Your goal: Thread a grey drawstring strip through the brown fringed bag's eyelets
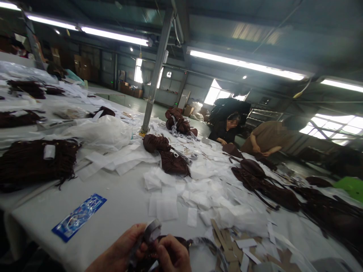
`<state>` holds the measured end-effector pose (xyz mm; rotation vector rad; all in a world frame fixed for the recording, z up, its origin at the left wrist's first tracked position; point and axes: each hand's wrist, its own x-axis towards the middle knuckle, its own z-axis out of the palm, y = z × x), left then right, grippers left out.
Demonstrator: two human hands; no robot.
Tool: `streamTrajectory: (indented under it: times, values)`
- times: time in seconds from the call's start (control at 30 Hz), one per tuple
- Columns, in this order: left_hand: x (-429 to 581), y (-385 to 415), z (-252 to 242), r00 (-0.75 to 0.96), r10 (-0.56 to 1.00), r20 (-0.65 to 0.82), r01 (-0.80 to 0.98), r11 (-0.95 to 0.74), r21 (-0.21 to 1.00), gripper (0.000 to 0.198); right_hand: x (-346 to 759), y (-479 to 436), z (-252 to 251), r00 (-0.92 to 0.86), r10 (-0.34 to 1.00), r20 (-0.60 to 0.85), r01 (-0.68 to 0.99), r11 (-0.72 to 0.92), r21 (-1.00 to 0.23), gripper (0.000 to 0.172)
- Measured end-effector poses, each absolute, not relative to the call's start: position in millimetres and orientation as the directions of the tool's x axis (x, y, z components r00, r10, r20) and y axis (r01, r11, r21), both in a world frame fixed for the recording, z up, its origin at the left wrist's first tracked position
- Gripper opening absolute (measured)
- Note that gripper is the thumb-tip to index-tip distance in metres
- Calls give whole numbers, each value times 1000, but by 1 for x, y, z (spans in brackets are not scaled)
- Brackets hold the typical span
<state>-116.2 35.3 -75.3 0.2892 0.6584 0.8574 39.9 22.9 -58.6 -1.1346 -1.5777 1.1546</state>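
Observation:
At the bottom middle of the head view, my left hand (126,243) is closed round a greyish-white roll (153,229) that looks like tape. My right hand (173,254) is close beside it, its fingers pinched together near a dark brown item (183,240). What the right fingers grip is hidden and blurred. The brown item lies mostly behind and under both hands, so its full shape does not show. A band that looks wrapped in clear film (212,243) curves out to the right of it.
A blue packet (79,217) lies at front left. Brown fringed bags (36,160) and more brown bags (174,162) rest on the white-covered table. White paper pieces (167,206) and cardboard strips (227,241) are scattered about. A metal post (155,75) rises ahead; two people work across the table.

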Motion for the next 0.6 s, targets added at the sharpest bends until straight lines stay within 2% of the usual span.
streamTrajectory:
  times: [0.07, 0.2, 0.27, 0.37, 0.47, 0.6]
  values:
    - [-115, 33, -71, 476, 783, -399, -598, 621, 506, 28, 42, 29, -47, -307, 942, 134, 247, 215, -945, 34]
    - [-112, 29, -58, 376, 867, -326, -564, 493, 662, 23, 44, 35, -35, -427, 893, 140, 397, 324, -859, 21]
    - [-111, 28, -52, 323, 891, -319, -531, 450, 718, 27, 43, 35, -38, -415, 886, 208, 438, 395, -808, 21]
    - [-108, 27, -47, 289, 911, -295, -475, 404, 782, 33, 38, 34, -52, -296, 887, 354, 485, 459, -744, 25]
    - [-105, 24, -47, 251, 944, -215, -416, 306, 857, 40, 36, 34, -70, -151, 906, 395, 513, 413, -752, 29]
    - [-101, 16, -47, 181, 977, -116, -314, 169, 934, 46, 38, 37, -86, -55, 978, 202, 392, 207, -896, 40]
